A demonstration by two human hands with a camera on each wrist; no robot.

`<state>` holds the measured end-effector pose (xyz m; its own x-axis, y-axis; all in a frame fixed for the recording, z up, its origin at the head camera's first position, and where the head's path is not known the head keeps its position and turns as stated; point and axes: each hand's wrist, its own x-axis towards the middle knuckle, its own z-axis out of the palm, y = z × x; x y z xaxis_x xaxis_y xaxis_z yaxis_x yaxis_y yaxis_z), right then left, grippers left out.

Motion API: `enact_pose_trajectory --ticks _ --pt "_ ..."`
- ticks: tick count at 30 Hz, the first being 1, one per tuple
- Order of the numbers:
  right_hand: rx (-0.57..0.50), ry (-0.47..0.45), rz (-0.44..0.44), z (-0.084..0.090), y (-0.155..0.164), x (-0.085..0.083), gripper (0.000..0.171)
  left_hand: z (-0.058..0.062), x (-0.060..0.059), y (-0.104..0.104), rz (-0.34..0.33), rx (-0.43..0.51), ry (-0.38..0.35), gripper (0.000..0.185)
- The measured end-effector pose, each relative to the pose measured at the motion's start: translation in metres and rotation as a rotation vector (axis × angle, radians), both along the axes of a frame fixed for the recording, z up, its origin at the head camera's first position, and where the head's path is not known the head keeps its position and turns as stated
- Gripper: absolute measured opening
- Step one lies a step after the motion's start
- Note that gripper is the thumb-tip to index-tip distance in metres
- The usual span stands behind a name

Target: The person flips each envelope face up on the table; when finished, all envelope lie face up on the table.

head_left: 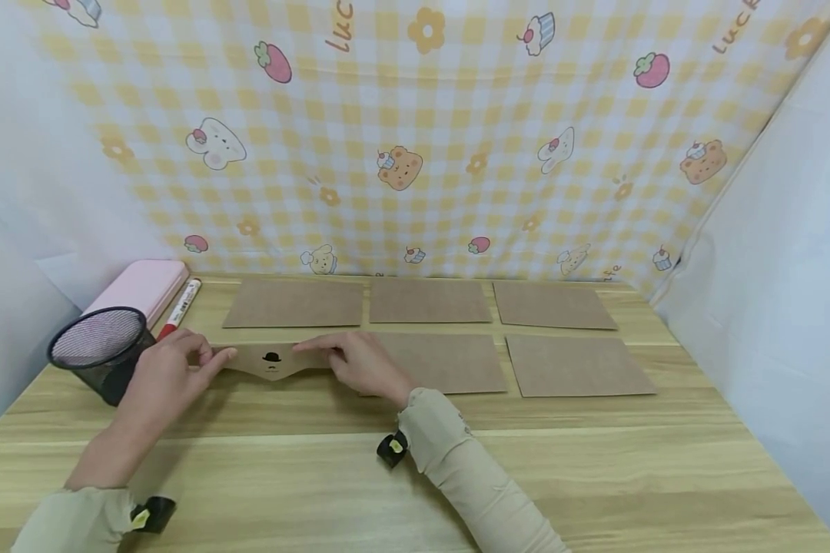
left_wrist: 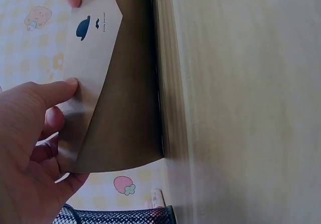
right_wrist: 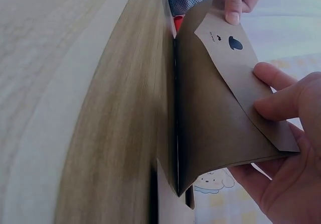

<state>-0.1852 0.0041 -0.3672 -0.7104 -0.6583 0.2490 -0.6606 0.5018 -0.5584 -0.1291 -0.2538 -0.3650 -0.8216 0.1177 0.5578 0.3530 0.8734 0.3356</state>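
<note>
Both hands hold a brown kraft envelope (head_left: pixel 273 367) up on its long edge, its pointed flap toward me, printed with a black hat and moustache. At the left end, my left hand (head_left: pixel 169 375) pinches it, thumb on the flap and fingers behind. My right hand (head_left: pixel 370 367) grips the other end, the index finger stretched along the top fold. In the left wrist view, the envelope body (left_wrist: pixel 128 103) reaches down to the tabletop below the flap. The right wrist view has the thumb and index finger of the right hand (right_wrist: pixel 296 103) on the flap, other fingers behind.
Flat brown envelopes lie in two rows, including one at back left (head_left: pixel 293 303) and one at front right (head_left: pixel 581 366). A black mesh pen holder (head_left: pixel 100 338) stands beside my left hand. Behind it are a red-and-white marker (head_left: pixel 180 307) and a pink case (head_left: pixel 141 286). A checked curtain (head_left: pixel 470 100) hangs behind.
</note>
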Motion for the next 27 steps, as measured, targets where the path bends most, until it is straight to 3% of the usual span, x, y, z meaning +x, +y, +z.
enact_pose_trajectory --ticks 14,27 --pt "0.002 0.000 0.019 0.0016 0.0013 0.0007 0.043 0.0005 0.0006 0.0008 -0.005 0.034 -0.025 0.033" --pt "0.017 -0.002 0.011 0.0004 0.0018 0.0005 0.042 0.0011 0.0011 0.0029 0.047 0.073 -0.129 0.025"
